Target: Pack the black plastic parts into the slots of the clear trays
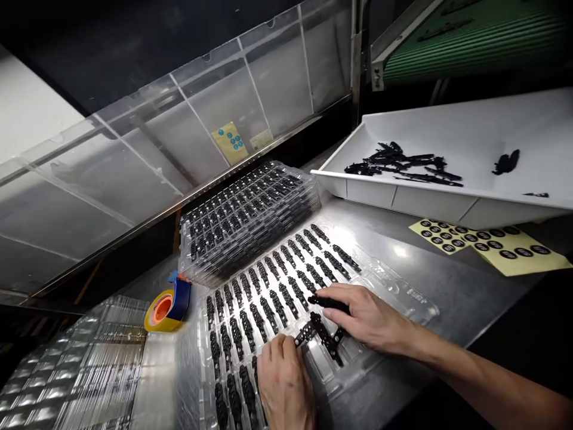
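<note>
A clear plastic tray [376, 275] lies on the metal table, with rows of slim black perforated plastic parts in its slots. My right hand [369, 316] is closed over the tray's right side, a black plastic part [331, 303] pinched between thumb and fingers. Just below it, a few loose black parts [326, 337] lie crosswise over the slots. My left hand [284, 382] rests at the near side of the tray with its fingers curled down. Its fingertips meet the end of one loose part [305, 333]; what they grip underneath is hidden.
Behind stands a stack of filled trays [250, 221]. Rolls of tape [165, 309] and empty clear trays [89, 364] are at left. A white bin [447, 200] with black parts, sticker sheets [514, 251] and a green conveyor [474, 45] occupy the right.
</note>
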{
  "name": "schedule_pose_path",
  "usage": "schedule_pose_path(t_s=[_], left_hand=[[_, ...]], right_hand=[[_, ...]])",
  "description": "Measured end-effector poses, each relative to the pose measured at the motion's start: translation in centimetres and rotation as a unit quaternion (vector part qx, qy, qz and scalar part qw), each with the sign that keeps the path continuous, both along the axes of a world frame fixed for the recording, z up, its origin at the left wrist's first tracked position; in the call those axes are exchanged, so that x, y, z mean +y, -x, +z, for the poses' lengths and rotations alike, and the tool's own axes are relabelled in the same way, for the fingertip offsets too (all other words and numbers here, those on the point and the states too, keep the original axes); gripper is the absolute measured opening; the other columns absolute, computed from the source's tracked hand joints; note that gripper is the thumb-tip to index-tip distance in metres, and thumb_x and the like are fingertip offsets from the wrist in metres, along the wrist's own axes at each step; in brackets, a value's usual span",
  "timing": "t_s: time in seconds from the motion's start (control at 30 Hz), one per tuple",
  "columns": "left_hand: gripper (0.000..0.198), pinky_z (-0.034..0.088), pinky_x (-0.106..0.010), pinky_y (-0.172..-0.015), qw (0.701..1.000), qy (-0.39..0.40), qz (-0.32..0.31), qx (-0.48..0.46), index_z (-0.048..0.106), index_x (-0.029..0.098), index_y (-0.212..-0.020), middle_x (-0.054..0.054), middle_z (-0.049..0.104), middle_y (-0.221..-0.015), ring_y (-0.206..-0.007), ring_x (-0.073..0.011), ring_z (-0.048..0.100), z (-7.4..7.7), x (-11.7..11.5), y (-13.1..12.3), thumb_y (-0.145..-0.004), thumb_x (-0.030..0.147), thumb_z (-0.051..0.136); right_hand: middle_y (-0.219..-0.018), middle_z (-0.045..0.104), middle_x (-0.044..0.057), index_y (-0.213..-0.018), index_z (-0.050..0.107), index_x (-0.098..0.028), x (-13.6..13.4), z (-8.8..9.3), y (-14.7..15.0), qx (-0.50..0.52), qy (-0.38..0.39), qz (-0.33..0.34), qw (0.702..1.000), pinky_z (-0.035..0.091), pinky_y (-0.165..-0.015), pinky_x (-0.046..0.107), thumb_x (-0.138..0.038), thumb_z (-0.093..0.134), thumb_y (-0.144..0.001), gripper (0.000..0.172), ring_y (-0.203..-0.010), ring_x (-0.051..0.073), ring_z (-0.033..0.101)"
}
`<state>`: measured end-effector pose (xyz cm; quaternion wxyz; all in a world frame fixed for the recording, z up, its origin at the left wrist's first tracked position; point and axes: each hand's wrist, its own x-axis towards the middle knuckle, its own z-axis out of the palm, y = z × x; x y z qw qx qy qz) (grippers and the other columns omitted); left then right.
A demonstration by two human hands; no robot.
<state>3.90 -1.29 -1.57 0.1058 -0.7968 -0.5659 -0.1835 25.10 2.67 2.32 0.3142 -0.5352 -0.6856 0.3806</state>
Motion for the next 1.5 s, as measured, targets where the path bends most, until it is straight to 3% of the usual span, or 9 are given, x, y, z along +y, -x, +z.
schedule_pose_path(t_s=[0.1,0.2,0.37,0.47,0.63,0.87,1.13,1.33,1.5], left_hand=[[0.012,0.049,-0.028,-0.067,0.998,-0.047,0.035,-0.006,0.060,0.019,-0.099,-0.005,0.068,-0.091,-0.078,-0.0179,0.063,-0.8,-1.9,1.6,-0.090,0.018,0.052],[0.020,0.048,-0.024,-0.058,0.993,-0.068,0.098,-0.014,0.061,0.021,-0.108,-0.004,0.067,-0.086,-0.067,-0.0146,0.064,-1.6,-4.4,3.0,-0.092,0.020,0.050],[0.019,0.042,-0.023,-0.049,0.987,-0.062,0.143,-0.024,0.065,0.022,-0.104,-0.001,0.065,-0.078,-0.058,-0.0113,0.060,-3.0,-6.4,2.3,-0.090,0.019,0.053],[0.018,0.043,-0.024,-0.053,0.988,-0.038,0.147,-0.020,0.067,0.022,-0.101,-0.001,0.064,-0.077,-0.062,-0.0129,0.060,-3.1,-6.5,1.8,-0.090,0.019,0.052],[0.018,0.044,-0.028,-0.060,0.991,0.005,0.131,0.003,0.069,0.022,-0.099,-0.002,0.058,-0.074,-0.068,-0.0164,0.057,-2.8,-5.8,2.5,-0.090,0.022,0.053],[0.017,0.042,-0.028,-0.063,0.993,-0.023,0.091,-0.073,0.066,0.019,-0.099,-0.002,0.056,-0.075,-0.069,-0.0155,0.053,-3.2,-4.6,2.2,-0.090,0.017,0.052],[0.019,0.041,-0.029,-0.066,0.985,-0.064,0.088,-0.137,0.065,0.020,-0.101,-0.002,0.057,-0.077,-0.070,-0.0168,0.053,-3.2,-3.4,1.2,-0.089,0.013,0.052],[0.016,0.043,-0.029,-0.069,0.970,-0.109,0.108,-0.187,0.064,0.019,-0.097,-0.004,0.061,-0.082,-0.075,-0.0170,0.056,-3.9,-4.2,2.8,-0.088,0.013,0.053],[0.014,0.042,-0.030,-0.067,0.972,-0.101,0.101,-0.187,0.065,0.020,-0.094,-0.004,0.060,-0.081,-0.072,-0.0179,0.053,-4.2,-4.8,2.5,-0.087,0.013,0.054]], right_hand=[[-0.120,0.066,0.008,-0.122,0.063,-0.019,-0.4,0.1,-1.0,0.034,0.041,-0.020,0.998,0.049,-0.088,0.035,-0.036,0.053,-0.089,0.039,-0.106,0.023,0.062],[-0.099,0.071,0.003,-0.107,0.067,-0.021,-0.7,0.2,-0.8,0.058,0.069,0.020,0.996,0.049,-0.073,0.029,-0.034,0.055,-0.088,0.027,-0.085,0.019,0.065],[-0.086,0.066,0.001,-0.094,0.065,-0.019,-0.6,-0.2,1.2,0.049,0.022,0.081,0.995,0.046,-0.067,0.026,-0.028,0.052,-0.091,0.016,-0.075,0.015,0.060],[-0.087,0.063,0.004,-0.093,0.063,-0.016,-0.5,-1.3,2.8,-0.057,-0.044,0.111,0.991,0.046,-0.065,0.027,-0.023,0.054,-0.090,0.012,-0.071,0.015,0.058],[-0.084,0.061,0.006,-0.084,0.064,-0.015,-0.3,-2.1,4.9,-0.266,-0.083,0.153,0.948,0.046,-0.061,0.029,-0.022,0.059,-0.085,0.009,-0.071,0.019,0.060],[-0.081,0.063,0.005,-0.089,0.064,-0.017,-0.3,-0.6,5.8,-0.310,-0.100,0.117,0.938,0.044,-0.061,0.028,-0.017,0.052,-0.089,0.012,-0.070,0.018,0.061],[-0.074,0.062,0.005,-0.079,0.060,-0.018,-2.3,-0.9,7.8,-0.413,-0.266,0.137,0.860,0.038,-0.054,0.030,0.003,0.051,-0.074,0.024,-0.066,0.020,0.058],[-0.072,0.065,0.004,-0.079,0.064,-0.016,-2.2,0.6,9.7,-0.430,-0.145,0.184,0.872,0.037,-0.051,0.028,0.003,0.055,-0.070,0.024,-0.061,0.017,0.060],[-0.084,0.066,0.006,-0.086,0.064,-0.019,-1.7,0.7,9.0,-0.417,-0.158,0.135,0.885,0.038,-0.056,0.027,-0.006,0.052,-0.082,0.018,-0.073,0.019,0.060]])
